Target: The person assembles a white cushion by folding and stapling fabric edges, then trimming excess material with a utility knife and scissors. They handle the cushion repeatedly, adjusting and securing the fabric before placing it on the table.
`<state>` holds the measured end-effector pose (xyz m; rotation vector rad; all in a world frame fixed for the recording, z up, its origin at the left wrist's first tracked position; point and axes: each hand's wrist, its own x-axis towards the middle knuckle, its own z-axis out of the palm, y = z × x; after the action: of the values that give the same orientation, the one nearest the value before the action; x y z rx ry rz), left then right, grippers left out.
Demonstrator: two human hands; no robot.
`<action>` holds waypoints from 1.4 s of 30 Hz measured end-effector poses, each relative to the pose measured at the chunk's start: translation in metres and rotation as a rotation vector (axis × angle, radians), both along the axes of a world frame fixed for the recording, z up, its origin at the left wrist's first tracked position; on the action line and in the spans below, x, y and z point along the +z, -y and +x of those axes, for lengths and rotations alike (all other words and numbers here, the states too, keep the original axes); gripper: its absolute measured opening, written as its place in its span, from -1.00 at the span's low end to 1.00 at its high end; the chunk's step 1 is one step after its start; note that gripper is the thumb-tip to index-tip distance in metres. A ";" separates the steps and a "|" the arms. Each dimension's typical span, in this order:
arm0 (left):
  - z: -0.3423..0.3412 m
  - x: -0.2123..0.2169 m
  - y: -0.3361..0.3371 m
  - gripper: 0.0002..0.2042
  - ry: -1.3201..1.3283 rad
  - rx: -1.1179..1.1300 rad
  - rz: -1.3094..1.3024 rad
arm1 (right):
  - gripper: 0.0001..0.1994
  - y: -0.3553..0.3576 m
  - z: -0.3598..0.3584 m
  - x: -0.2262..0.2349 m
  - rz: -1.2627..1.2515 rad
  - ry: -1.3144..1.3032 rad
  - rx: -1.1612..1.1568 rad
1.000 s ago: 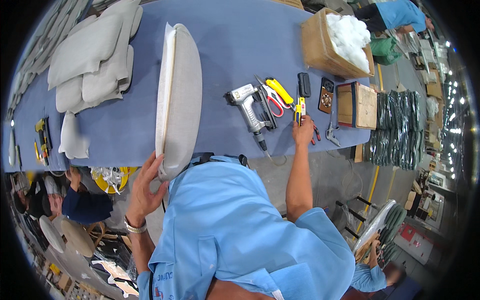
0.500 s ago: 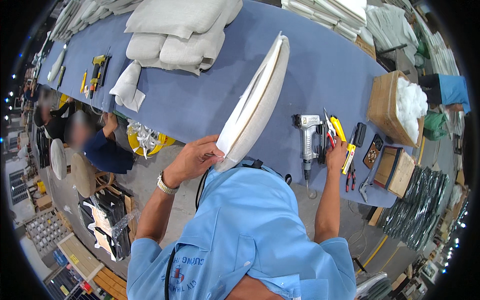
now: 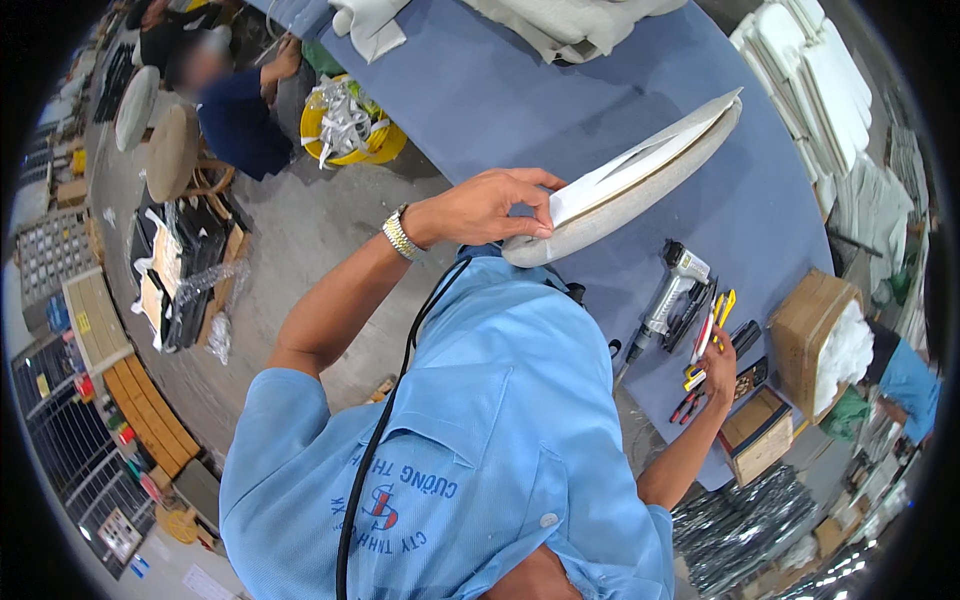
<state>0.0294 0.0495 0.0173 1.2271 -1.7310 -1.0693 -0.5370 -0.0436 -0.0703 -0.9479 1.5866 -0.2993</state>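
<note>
From your chest, the grey cushion (image 3: pixel 651 186) lies at 1 o'clock over the bench (image 3: pixel 770 215), its near end at your waist, probably for bracing. Your left hand (image 3: pixel 490 208) at 12 pinches that end, wrist arched. Your right hand (image 3: pixel 718 368), arm out toward 3, curls at the red-handled scissors (image 3: pixel 704 334); a firm grip cannot be confirmed. Beside it at 2, the nail gun (image 3: pixel 684 267) seems placed for easy reach; farther, at 3, stands a cardboard box (image 3: pixel 797 325) of white stuffing (image 3: pixel 845 352)

1. A workshop, seemingly for upholstery: a padded cushion (image 3: pixel 630 200) over a blue table (image 3: pixel 450 90).
2. Right: a staple gun (image 3: pixel 672 290), pliers (image 3: pixel 681 410), a box (image 3: pixel 797 333) of white stuffing (image 3: pixel 845 350).
3. Far right: stacked pale pads (image 3: pixel 815 95).
4. Left: round pads (image 3: pixel 173 150), a co-worker (image 3: pixel 240 122), a grey floor (image 3: pixel 330 240).
</note>
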 end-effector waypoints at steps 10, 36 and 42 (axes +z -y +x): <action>0.000 0.004 0.015 -0.80 -0.020 -0.103 0.181 | -0.32 -0.008 0.065 0.146 -0.358 -0.127 0.340; -0.018 -0.008 0.015 -0.72 -0.085 -0.057 0.081 | -0.45 0.059 0.339 0.232 -0.568 -0.554 1.842; -0.020 0.001 0.015 -0.71 -0.023 -0.067 0.152 | -0.45 0.058 0.366 0.246 -0.519 -0.642 1.937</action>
<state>0.0099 0.0343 0.0180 1.2516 -1.7095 -1.2701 -0.1712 -0.1012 0.1753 -2.6418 0.4120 1.0819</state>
